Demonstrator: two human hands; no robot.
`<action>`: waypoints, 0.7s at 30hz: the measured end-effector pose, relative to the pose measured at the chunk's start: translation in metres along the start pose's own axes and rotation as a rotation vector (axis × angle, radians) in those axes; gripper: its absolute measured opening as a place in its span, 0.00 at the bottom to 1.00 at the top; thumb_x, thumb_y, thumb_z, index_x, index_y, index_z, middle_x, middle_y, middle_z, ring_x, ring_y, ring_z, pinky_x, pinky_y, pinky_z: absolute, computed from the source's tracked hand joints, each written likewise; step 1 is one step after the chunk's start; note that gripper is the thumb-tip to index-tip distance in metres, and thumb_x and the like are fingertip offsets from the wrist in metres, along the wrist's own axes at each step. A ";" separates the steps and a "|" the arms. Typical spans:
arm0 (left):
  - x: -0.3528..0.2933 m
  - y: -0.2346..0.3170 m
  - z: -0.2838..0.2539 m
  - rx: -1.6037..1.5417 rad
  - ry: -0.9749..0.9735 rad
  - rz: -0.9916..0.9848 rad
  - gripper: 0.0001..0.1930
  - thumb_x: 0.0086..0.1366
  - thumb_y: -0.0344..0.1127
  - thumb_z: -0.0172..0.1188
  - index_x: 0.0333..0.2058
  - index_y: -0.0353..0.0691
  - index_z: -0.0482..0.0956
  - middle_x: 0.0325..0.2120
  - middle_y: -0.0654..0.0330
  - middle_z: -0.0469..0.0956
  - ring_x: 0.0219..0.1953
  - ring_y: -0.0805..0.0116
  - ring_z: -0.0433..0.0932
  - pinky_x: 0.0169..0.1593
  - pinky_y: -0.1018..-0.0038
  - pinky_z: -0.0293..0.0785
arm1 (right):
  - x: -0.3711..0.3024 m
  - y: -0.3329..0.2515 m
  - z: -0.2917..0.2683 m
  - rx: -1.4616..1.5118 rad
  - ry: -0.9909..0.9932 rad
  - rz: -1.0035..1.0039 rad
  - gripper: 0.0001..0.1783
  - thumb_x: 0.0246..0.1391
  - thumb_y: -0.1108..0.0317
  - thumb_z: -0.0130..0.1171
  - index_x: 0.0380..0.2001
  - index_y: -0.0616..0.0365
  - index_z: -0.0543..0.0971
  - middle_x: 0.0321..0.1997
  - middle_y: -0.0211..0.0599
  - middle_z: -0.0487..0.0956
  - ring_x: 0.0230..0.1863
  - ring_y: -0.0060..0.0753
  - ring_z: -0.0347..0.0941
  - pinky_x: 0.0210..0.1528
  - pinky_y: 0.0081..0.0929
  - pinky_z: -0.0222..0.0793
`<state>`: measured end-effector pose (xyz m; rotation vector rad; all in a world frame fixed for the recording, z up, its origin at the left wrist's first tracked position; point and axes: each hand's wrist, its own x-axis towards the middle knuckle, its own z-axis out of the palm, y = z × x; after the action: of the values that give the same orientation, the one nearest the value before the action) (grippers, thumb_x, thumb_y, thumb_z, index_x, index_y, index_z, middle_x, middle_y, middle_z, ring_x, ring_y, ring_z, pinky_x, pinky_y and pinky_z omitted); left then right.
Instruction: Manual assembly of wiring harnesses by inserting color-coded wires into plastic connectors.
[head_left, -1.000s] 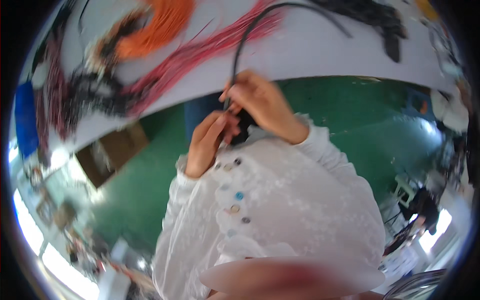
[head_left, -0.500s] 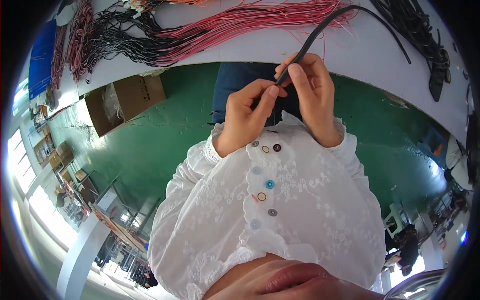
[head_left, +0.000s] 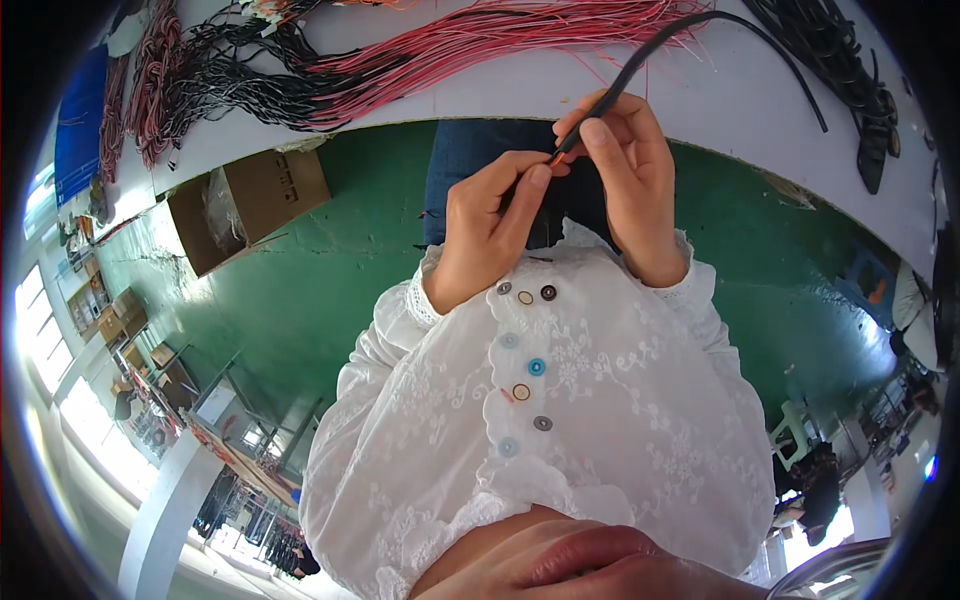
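Note:
A thick black cable (head_left: 641, 58) arches up from my fingers over the table edge, and its free end hangs down to the right above the tabletop. My right hand (head_left: 638, 190) grips it near its lower end between thumb and fingers. Close beside it, my left hand (head_left: 485, 225) pinches the very tip with thumb and forefinger. A short orange-red core (head_left: 557, 158) shows at that tip, between the black sheath and my left fingertips. What lies under my left thumb is hidden.
On the white table (head_left: 480, 100) lies a long bundle of red and black wires (head_left: 400, 75). Coiled black cables (head_left: 830, 60) lie at the far right. An open cardboard box (head_left: 275, 190) stands below the table edge on the green floor (head_left: 330, 260).
Orange-red core has come into sight at the cable's tip, where only black showed before. Both hands have shifted slightly up, the left also a little leftward.

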<state>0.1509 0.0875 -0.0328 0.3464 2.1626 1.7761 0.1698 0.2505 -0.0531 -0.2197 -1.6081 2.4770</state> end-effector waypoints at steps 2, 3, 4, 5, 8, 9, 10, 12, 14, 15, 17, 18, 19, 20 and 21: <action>0.000 -0.001 0.004 0.043 0.050 0.073 0.07 0.72 0.28 0.59 0.43 0.31 0.83 0.27 0.59 0.83 0.23 0.79 0.72 0.27 0.80 0.67 | -0.001 -0.001 0.000 -0.024 -0.008 0.030 0.12 0.72 0.66 0.54 0.51 0.63 0.75 0.46 0.39 0.82 0.44 0.25 0.78 0.47 0.24 0.76; 0.000 -0.002 0.006 0.086 0.101 0.147 0.06 0.71 0.26 0.61 0.43 0.31 0.83 0.28 0.58 0.84 0.22 0.78 0.72 0.26 0.80 0.67 | -0.001 0.000 -0.001 0.008 -0.015 0.036 0.13 0.72 0.66 0.54 0.51 0.63 0.75 0.46 0.39 0.82 0.45 0.25 0.78 0.47 0.24 0.76; 0.001 -0.005 0.008 0.087 0.102 0.148 0.06 0.71 0.26 0.61 0.43 0.31 0.83 0.28 0.58 0.84 0.22 0.78 0.72 0.26 0.80 0.67 | -0.001 0.000 -0.001 0.039 -0.022 0.042 0.13 0.71 0.66 0.55 0.52 0.63 0.75 0.47 0.39 0.82 0.45 0.26 0.78 0.48 0.24 0.76; 0.001 -0.009 0.010 0.092 0.139 0.194 0.05 0.70 0.25 0.62 0.42 0.31 0.83 0.27 0.57 0.83 0.21 0.77 0.72 0.25 0.80 0.67 | -0.002 0.000 0.001 0.040 -0.022 0.041 0.13 0.71 0.66 0.55 0.52 0.63 0.75 0.47 0.39 0.82 0.45 0.26 0.78 0.48 0.24 0.76; 0.002 -0.010 0.013 0.128 0.213 0.253 0.04 0.68 0.24 0.63 0.40 0.31 0.84 0.26 0.57 0.83 0.20 0.76 0.72 0.25 0.79 0.66 | -0.004 0.001 0.009 0.043 0.026 0.026 0.13 0.71 0.67 0.55 0.52 0.63 0.75 0.47 0.39 0.82 0.46 0.26 0.78 0.49 0.25 0.76; 0.002 -0.009 0.014 0.158 0.250 0.266 0.04 0.68 0.24 0.64 0.40 0.32 0.84 0.25 0.57 0.83 0.19 0.76 0.72 0.25 0.79 0.66 | -0.005 0.002 0.010 0.057 0.032 0.021 0.13 0.71 0.67 0.55 0.52 0.63 0.75 0.47 0.39 0.82 0.46 0.26 0.78 0.50 0.25 0.76; 0.002 -0.010 0.015 0.160 0.252 0.265 0.04 0.68 0.24 0.64 0.40 0.32 0.84 0.25 0.57 0.83 0.19 0.76 0.72 0.25 0.79 0.66 | -0.006 0.004 0.011 0.070 0.039 0.016 0.12 0.71 0.67 0.55 0.52 0.63 0.75 0.47 0.39 0.82 0.47 0.26 0.78 0.51 0.26 0.75; 0.003 -0.012 0.017 0.158 0.285 0.319 0.04 0.67 0.24 0.64 0.40 0.32 0.84 0.25 0.57 0.82 0.19 0.76 0.72 0.25 0.79 0.67 | -0.008 0.009 0.013 0.084 0.056 0.008 0.12 0.71 0.67 0.55 0.51 0.63 0.75 0.47 0.39 0.82 0.47 0.26 0.78 0.51 0.25 0.75; 0.001 -0.010 0.016 0.171 0.284 0.302 0.04 0.67 0.24 0.64 0.40 0.32 0.84 0.25 0.58 0.82 0.20 0.76 0.72 0.25 0.79 0.67 | -0.009 0.010 0.014 0.098 0.074 0.000 0.12 0.71 0.67 0.55 0.51 0.62 0.76 0.47 0.39 0.81 0.48 0.26 0.78 0.52 0.25 0.74; 0.001 -0.009 0.015 0.184 0.282 0.285 0.04 0.68 0.24 0.63 0.40 0.32 0.84 0.25 0.58 0.83 0.20 0.76 0.73 0.25 0.79 0.67 | -0.008 0.009 0.014 0.104 0.056 0.023 0.12 0.71 0.67 0.55 0.51 0.62 0.76 0.47 0.38 0.81 0.49 0.26 0.77 0.51 0.25 0.73; 0.002 -0.011 0.015 0.161 0.283 0.284 0.04 0.68 0.23 0.63 0.40 0.32 0.84 0.26 0.58 0.83 0.20 0.77 0.72 0.24 0.80 0.67 | -0.008 0.008 0.013 0.112 0.037 0.044 0.12 0.71 0.67 0.55 0.51 0.62 0.76 0.48 0.38 0.81 0.49 0.26 0.77 0.51 0.24 0.73; 0.002 -0.012 0.015 0.138 0.284 0.283 0.04 0.68 0.23 0.63 0.39 0.31 0.83 0.26 0.58 0.83 0.19 0.78 0.72 0.24 0.80 0.66 | -0.008 0.009 0.013 0.111 0.029 0.049 0.12 0.72 0.67 0.54 0.52 0.62 0.75 0.47 0.38 0.81 0.49 0.26 0.77 0.51 0.24 0.73; 0.003 -0.012 0.015 0.139 0.284 0.284 0.04 0.68 0.23 0.63 0.39 0.31 0.83 0.26 0.58 0.83 0.19 0.78 0.72 0.24 0.80 0.66 | -0.008 0.010 0.013 0.112 0.021 0.055 0.11 0.72 0.67 0.54 0.52 0.62 0.75 0.47 0.38 0.81 0.49 0.26 0.77 0.51 0.24 0.72; 0.002 -0.012 0.016 0.128 0.288 0.281 0.04 0.68 0.23 0.62 0.39 0.31 0.83 0.26 0.58 0.83 0.19 0.78 0.71 0.24 0.80 0.66 | -0.008 0.009 0.012 0.111 0.021 0.055 0.11 0.72 0.67 0.54 0.52 0.62 0.75 0.47 0.38 0.81 0.49 0.26 0.77 0.51 0.24 0.72; 0.002 -0.011 0.017 0.118 0.291 0.278 0.04 0.68 0.23 0.62 0.40 0.31 0.83 0.26 0.58 0.83 0.19 0.79 0.70 0.24 0.81 0.65 | -0.008 0.009 0.011 0.105 0.014 0.053 0.12 0.72 0.67 0.54 0.52 0.62 0.75 0.47 0.38 0.81 0.49 0.25 0.77 0.51 0.24 0.72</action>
<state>0.1560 0.1018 -0.0471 0.4610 2.5343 1.9529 0.1744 0.2353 -0.0569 -0.2676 -1.4801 2.5851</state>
